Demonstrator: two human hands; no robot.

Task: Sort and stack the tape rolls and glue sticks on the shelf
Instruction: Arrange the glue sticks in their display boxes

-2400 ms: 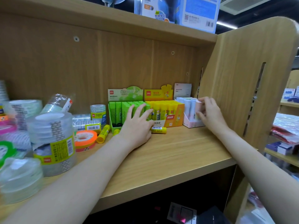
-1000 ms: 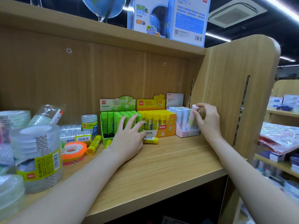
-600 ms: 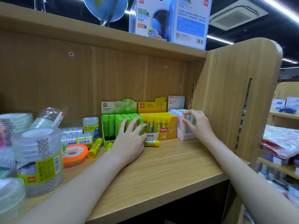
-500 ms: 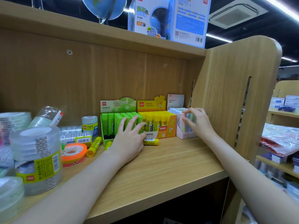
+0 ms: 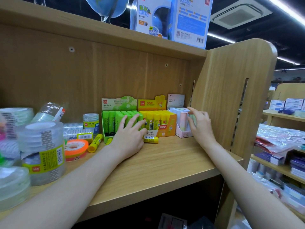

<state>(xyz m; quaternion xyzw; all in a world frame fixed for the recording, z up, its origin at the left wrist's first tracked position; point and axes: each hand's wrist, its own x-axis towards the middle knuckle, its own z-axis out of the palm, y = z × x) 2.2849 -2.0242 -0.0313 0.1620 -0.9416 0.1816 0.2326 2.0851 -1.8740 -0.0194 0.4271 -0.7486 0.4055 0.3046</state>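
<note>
Glue sticks fill three open cardboard display boxes standing in a row against the back panel, toward the right end of the wooden shelf [image 5: 173, 164]. The green box [image 5: 105, 128] holds upright green sticks, the yellow box [image 5: 166, 128] beside it holds yellow ones, and the pink box [image 5: 182, 133] nearest the right side panel holds pale pastel sticks, one of them a soft pink tube [image 5: 183, 120] with a rounded cap. The left hand [image 5: 130, 139] rests on the shelf before the green and yellow boxes, its fingers spread and straight, the tips touching the sticks at the boxes' fronts. The right hand [image 5: 199, 126] is at the pink box with its fingers loosely bent beside the pastel sticks; whether they touch or pinch one cannot be told.

Loose yellow sticks lie on their sides on the shelf: one [image 5: 151, 139] just before the yellow box, another [image 5: 95, 142] left of the green box. Next to that one lies a flat orange tape roll [image 5: 76, 149]. Toward the left edge stand stacks of clear, glossy tape rolls [image 5: 41, 152] in shrink wrap with a yellow label, and a smaller wrapped roll [image 5: 91, 120] stands near the back. On the board above sits a blue globe carton [image 5: 168, 17].
</note>
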